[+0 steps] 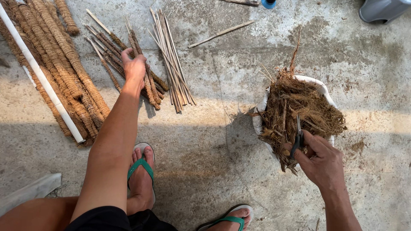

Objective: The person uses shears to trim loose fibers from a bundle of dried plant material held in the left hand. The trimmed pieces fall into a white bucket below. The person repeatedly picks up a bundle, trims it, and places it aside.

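Observation:
My left hand (134, 68) reaches forward and rests on a bunch of short sticks partly wrapped in brown fibre (124, 55), fingers closed over them. My right hand (322, 161) holds small dark scissors (297, 141) over a white bowl (323, 89) heaped with loose brown coconut fibre (299, 111). A bundle of bare thin bamboo sticks (171, 64) lies just right of my left hand.
Long fibre-wrapped poles (60, 64) and a white pipe (38, 75) lie at the far left on the concrete floor (214, 149). A single loose stick (220, 33) lies further back. My feet in green flip-flops (143, 171) are at the bottom. A grey object (381, 9) sits top right.

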